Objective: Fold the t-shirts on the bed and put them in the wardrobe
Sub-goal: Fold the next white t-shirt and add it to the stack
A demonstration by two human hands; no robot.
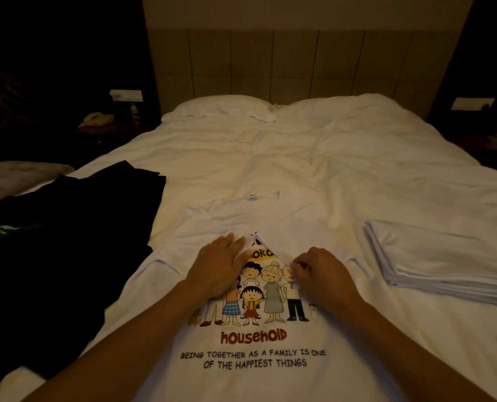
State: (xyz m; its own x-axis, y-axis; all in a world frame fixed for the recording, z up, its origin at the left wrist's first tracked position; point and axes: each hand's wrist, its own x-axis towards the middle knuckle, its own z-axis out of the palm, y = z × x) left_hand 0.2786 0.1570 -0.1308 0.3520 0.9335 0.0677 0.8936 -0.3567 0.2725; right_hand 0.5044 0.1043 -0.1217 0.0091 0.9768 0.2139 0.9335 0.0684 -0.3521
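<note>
A white t-shirt [253, 369] with a cartoon family print and the word "household" lies flat on the bed [314, 158] in front of me. Both of its sleeves are folded in over the chest and nearly meet above the print. My left hand [218, 265] presses flat on the left folded sleeve. My right hand [319, 271] pinches the edge of the right folded sleeve. Black t-shirts [76, 233] lie in a loose pile at the left. A stack of folded white t-shirts [441, 256] sits at the right.
Two white pillows [221, 107] lie against the padded headboard [299, 62]. A bedside table at the left holds a telephone [95, 119] and a bottle [134, 110]. Another bed's corner [18, 175] shows at the left edge.
</note>
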